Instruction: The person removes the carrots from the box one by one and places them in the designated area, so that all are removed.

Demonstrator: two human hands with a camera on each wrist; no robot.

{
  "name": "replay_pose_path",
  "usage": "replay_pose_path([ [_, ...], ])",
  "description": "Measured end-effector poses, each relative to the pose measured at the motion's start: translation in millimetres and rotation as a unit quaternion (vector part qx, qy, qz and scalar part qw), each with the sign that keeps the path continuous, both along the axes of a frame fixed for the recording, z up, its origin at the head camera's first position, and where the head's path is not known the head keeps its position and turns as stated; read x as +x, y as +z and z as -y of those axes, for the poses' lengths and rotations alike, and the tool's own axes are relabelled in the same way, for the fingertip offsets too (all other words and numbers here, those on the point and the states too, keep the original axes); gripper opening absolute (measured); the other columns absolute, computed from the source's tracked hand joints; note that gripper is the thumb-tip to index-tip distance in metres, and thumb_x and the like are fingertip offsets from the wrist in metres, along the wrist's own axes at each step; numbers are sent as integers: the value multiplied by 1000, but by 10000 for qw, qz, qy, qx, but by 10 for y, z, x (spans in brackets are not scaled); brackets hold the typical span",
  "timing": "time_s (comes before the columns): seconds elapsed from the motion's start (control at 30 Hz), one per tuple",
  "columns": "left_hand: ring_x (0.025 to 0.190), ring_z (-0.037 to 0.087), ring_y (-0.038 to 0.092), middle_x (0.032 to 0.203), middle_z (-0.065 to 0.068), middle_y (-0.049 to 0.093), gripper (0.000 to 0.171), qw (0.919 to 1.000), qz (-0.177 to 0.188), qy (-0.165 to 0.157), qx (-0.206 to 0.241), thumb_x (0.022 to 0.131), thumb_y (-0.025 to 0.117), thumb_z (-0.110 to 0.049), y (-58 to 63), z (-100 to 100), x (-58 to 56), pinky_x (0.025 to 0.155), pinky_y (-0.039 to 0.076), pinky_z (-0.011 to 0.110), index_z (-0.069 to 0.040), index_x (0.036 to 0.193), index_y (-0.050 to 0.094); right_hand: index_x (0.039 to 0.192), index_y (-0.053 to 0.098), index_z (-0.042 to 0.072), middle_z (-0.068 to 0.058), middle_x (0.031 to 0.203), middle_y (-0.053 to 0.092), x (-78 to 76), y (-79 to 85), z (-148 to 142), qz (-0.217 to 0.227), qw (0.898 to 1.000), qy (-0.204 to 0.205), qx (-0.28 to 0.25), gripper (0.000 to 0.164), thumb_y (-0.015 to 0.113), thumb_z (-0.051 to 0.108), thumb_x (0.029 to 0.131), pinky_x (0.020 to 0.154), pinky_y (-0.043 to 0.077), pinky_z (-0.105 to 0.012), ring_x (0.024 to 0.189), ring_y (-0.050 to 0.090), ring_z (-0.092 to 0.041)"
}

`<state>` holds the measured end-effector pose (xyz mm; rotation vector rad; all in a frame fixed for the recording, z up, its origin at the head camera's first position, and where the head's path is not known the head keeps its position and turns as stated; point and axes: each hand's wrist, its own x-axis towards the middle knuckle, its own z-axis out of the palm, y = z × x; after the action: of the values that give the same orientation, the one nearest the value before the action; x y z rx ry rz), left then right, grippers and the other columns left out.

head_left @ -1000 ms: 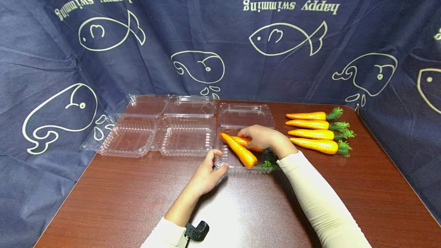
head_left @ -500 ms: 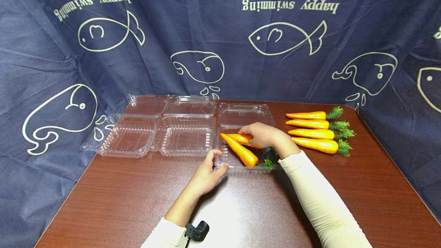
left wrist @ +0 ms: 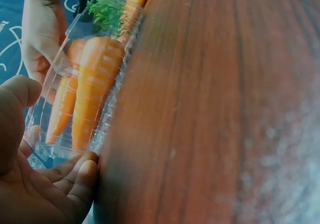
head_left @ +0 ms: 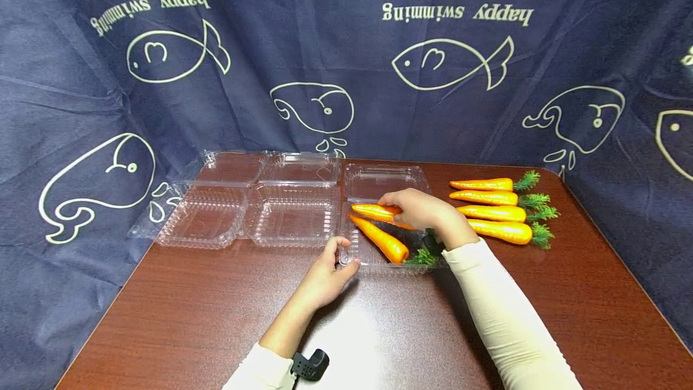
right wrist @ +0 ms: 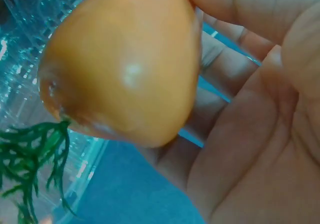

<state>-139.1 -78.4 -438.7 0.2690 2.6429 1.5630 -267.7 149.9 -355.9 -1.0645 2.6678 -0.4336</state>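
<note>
My left hand point(head_left: 327, 275) grips the front left corner of a clear plastic clamshell box point(left wrist: 107, 119), thumb on one side and fingers on the other. Inside the box an orange carrot point(head_left: 381, 239) lies slanted, its tip toward the back left. Behind it my right hand point(head_left: 419, 209) holds a second carrot point(head_left: 373, 212), whose tip points left. From the right wrist, this carrot's thick end point(right wrist: 125, 69) shows between thumb and fingers, with green fronds point(right wrist: 30, 154) hanging beside it. The box lid point(head_left: 384, 180) stands open toward the back.
Two more open clear boxes point(head_left: 295, 212) point(head_left: 203, 215) stand side by side to the left. Several carrots point(head_left: 489, 213) with green tops lie in a row on the wooden table point(head_left: 568, 306) at the right. A dark blue curtain point(head_left: 346, 29) hangs behind.
The carrot in my right hand has shifted back and slightly left, and more of it shows behind the other carrot. My right hand has moved a little right; my left hand stays at the corner.
</note>
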Motion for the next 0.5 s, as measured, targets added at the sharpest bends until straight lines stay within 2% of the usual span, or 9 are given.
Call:
replay_pose_path([
  [0.27,101,32,55,109,17,56,41,10000,-10,-30,72,94,63,-31,-10,4,2,88,45,55,-11,127,47,122,65,2,-10,110,69,81,108,-18,-326,9991,35,-263,39,68,-7,85,90,49,-44,98,63,-26],
  [0.5,103,34,56,113,21,57,40,9999,-68,-60,52,94,63,-30,-18,9,-6,89,46,56,-12,126,46,122,65,2,-9,108,69,159,231,-49,-616,9970,-113,-456,39,68,-8,84,88,49,-44,94,62,-25],
])
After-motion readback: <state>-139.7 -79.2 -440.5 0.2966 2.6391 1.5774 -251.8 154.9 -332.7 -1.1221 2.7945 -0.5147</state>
